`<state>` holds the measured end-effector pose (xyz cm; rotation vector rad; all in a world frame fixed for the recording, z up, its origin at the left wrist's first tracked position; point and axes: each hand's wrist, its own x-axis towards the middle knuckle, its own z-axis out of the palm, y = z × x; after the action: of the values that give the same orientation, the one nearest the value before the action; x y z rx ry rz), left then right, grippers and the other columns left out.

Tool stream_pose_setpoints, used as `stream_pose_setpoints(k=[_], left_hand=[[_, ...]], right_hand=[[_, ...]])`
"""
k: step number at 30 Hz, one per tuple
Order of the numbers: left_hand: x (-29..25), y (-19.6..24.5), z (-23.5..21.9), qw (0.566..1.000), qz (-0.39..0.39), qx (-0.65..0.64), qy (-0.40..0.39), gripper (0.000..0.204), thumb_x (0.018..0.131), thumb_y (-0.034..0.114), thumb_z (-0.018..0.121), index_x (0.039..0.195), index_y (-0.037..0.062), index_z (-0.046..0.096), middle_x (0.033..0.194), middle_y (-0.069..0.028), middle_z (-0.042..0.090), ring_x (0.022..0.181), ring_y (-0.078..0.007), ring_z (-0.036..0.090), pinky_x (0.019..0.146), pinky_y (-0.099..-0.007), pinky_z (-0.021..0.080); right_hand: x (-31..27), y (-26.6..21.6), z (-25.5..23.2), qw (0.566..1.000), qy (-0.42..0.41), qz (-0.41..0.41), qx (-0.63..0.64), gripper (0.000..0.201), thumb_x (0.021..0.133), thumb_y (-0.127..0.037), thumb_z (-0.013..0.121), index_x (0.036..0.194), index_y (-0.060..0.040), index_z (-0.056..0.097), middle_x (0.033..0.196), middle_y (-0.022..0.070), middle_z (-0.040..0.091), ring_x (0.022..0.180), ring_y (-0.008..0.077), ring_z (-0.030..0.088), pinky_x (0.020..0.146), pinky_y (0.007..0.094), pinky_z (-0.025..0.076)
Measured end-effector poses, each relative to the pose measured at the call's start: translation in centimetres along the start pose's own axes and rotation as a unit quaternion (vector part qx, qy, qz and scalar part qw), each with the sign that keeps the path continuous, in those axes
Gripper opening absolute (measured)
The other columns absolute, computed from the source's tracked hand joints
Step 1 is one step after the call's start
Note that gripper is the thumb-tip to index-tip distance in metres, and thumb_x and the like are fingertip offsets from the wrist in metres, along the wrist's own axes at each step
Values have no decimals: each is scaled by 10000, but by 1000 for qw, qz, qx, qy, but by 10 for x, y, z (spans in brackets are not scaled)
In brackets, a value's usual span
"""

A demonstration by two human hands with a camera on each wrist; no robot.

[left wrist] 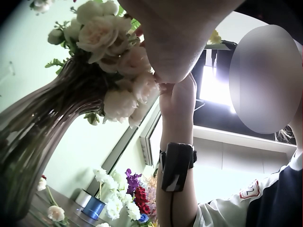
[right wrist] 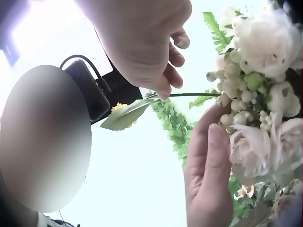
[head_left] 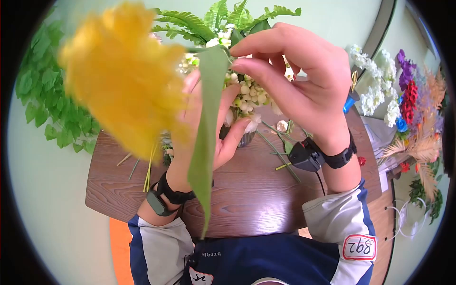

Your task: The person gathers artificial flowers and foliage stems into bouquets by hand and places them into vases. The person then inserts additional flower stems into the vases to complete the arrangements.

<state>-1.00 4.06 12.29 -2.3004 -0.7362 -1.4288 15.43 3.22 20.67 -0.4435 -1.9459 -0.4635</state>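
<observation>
My right hand (head_left: pixel 308 71) pinches the thin green stem of a yellow flower (head_left: pixel 126 80) between thumb and forefinger. The bloom is large and blurred, close to the head camera, and a long green leaf (head_left: pixel 207 109) hangs down from the stem. In the right wrist view the stem (right wrist: pixel 195 94) runs from those fingertips to the white berries (right wrist: pixel 232 80). My left hand (right wrist: pixel 210 175) rests against the bouquet, its extended thumb and forefinger beside the berries and pale roses (right wrist: pixel 251 146). A ribbed glass vase (left wrist: pixel 52 113) bears the flowers.
Cut stems (head_left: pixel 151 166) and a small pale rose (head_left: pixel 281 126) lie on the brown wooden table (head_left: pixel 251 209). Fern fronds (head_left: pixel 216 21) rise behind the bouquet. Green foliage (head_left: pixel 47 85) hangs at left. White flowers (head_left: pixel 380 90) and a blue spool (left wrist: pixel 93 208) are at right.
</observation>
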Motion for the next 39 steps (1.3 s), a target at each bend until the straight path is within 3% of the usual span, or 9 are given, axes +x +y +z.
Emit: stream_pose_setpoints(k=[10, 12, 20, 24, 26, 28, 31, 36, 39], left_hand=[[0, 2, 0, 999, -1, 31, 17, 425, 701, 264, 676, 1072, 78, 584, 1241, -113, 491, 1136, -322, 439, 883, -415, 339], [0, 2, 0, 999, 2, 28, 19, 424, 701, 262, 676, 1072, 78, 584, 1240, -112, 493, 1137, -323, 440, 883, -415, 337], [-7, 6, 1, 999, -20, 27, 7, 414, 705, 254, 680, 1059, 67, 578, 1171, -138, 509, 1131, -342, 448, 853, -435, 348], [-5, 8, -2, 999, -35, 14, -1, 382, 710, 245, 677, 1022, 50, 575, 1141, -158, 503, 1132, -359, 449, 853, -443, 347], [-3, 6, -2, 999, -27, 17, -3, 378, 711, 240, 676, 1025, 57, 576, 1142, -156, 503, 1130, -360, 452, 856, -443, 347], [-3, 7, -1, 1000, -19, 10, 22, 383, 707, 239, 675, 1032, 62, 576, 1140, -152, 504, 1126, -362, 455, 859, -444, 346], [-3, 9, 0, 999, -28, 9, 20, 398, 705, 239, 676, 1051, 68, 578, 1129, -146, 506, 1123, -357, 453, 856, -442, 346], [-2, 5, 0, 999, -11, 23, 27, 436, 704, 241, 676, 1092, 72, 571, 1149, -145, 501, 1123, -341, 449, 861, -436, 343], [1, 2, -3, 999, -3, 29, 14, 435, 708, 241, 673, 1097, 74, 571, 1205, -147, 492, 1134, -336, 443, 872, -426, 343]], right_hand=[[2, 1, -4, 988, -86, 130, 14, 95, 706, 28, 636, 792, -9, 618, 588, 23, 543, 452, 57, 394, 411, 203, 278], [1, 2, -6, 984, -83, 142, -69, 16, 673, -84, 601, 677, -79, 587, 510, 48, 543, 480, 220, 565, 448, 313, 422], [-13, 8, 3, 960, -194, 147, -137, 111, 645, -180, 610, 647, -71, 585, 535, 102, 555, 516, 304, 569, 476, 394, 431], [-14, 8, 1, 983, -127, 90, -99, 166, 602, -122, 635, 744, -48, 590, 585, 96, 565, 582, 290, 581, 535, 373, 447], [-9, -5, -7, 992, -86, 88, -33, 439, 601, -137, 666, 1014, -26, 563, 865, 117, 606, 762, 301, 580, 743, 349, 464], [-8, -17, -11, 996, -62, 58, -15, 435, 591, -116, 705, 1002, -24, 594, 933, 125, 602, 805, 272, 582, 774, 352, 464], [-7, -23, -2, 996, 48, -71, -42, 283, 602, 4, 727, 870, -35, 645, 843, 104, 628, 642, 202, 568, 734, 312, 472], [-10, -13, 0, 999, 24, -20, -42, 241, 659, 72, 676, 882, -1, 621, 741, 99, 621, 537, 145, 523, 737, 265, 472], [-17, 1, 0, 996, 87, 29, 18, 155, 687, 54, 639, 820, -20, 612, 607, 33, 565, 491, 108, 523, 465, 224, 411]])
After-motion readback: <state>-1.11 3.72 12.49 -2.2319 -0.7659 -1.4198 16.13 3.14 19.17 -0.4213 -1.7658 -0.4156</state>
